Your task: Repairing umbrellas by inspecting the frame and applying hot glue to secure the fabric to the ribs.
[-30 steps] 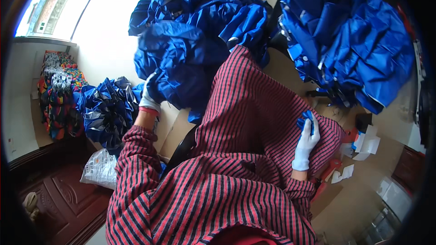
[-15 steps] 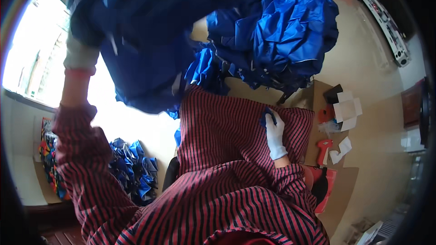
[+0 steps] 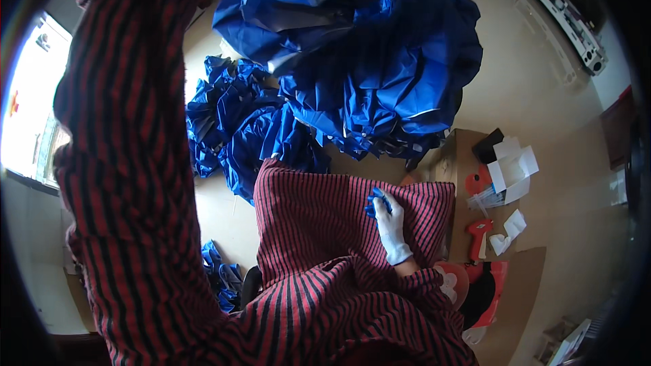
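Note:
My left arm, in a red-and-black striped sleeve, stretches forward past the upper edge, so my left hand is out of the picture. Below the upper edge, blue fabric hangs or lies in loose folds over a large blue heap; where one ends and the other begins is hard to tell. My right hand, white-gloved, rests over the striped cloth across my lap. Its fingers are closed round a small blue thing whose kind I cannot make out.
More crumpled blue fabric lies on the floor ahead, with another bundle to my left. On a cardboard box at my right lie a red glue gun, an opened white carton with clear sticks, and white paper scraps.
My left arm has swung forward and inward; its gloved hand has left the picture. The dark blue fabric it held at the upper left has moved right, toward the heap. My right hand keeps its hold.

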Available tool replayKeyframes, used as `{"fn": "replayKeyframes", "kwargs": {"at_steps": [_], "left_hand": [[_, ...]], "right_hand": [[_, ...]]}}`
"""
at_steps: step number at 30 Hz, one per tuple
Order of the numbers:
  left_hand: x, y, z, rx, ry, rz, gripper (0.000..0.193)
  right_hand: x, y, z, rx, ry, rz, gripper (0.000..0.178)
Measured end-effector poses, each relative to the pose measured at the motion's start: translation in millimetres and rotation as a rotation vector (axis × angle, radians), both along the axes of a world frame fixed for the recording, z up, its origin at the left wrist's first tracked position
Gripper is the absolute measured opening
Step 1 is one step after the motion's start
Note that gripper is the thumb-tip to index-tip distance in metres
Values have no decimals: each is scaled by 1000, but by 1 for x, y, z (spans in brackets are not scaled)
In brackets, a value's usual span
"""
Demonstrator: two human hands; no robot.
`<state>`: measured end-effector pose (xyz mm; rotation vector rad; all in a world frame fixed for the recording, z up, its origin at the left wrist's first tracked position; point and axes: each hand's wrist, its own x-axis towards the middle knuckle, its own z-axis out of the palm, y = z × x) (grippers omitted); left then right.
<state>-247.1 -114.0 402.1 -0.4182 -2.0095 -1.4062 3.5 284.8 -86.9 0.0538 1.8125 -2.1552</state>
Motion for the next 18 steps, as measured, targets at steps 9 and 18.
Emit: {"fn": "replayKeyframes", "kwargs": {"at_steps": [9, 18], "left_hand": [[-127, 55, -324, -93, -540, -126, 39], [-52, 94, -299, -1050, -482, 190, 36]], "right_hand": [[0, 0, 11, -44, -125, 1, 32], [-2, -7, 20, -86, -195, 67, 33]]}}
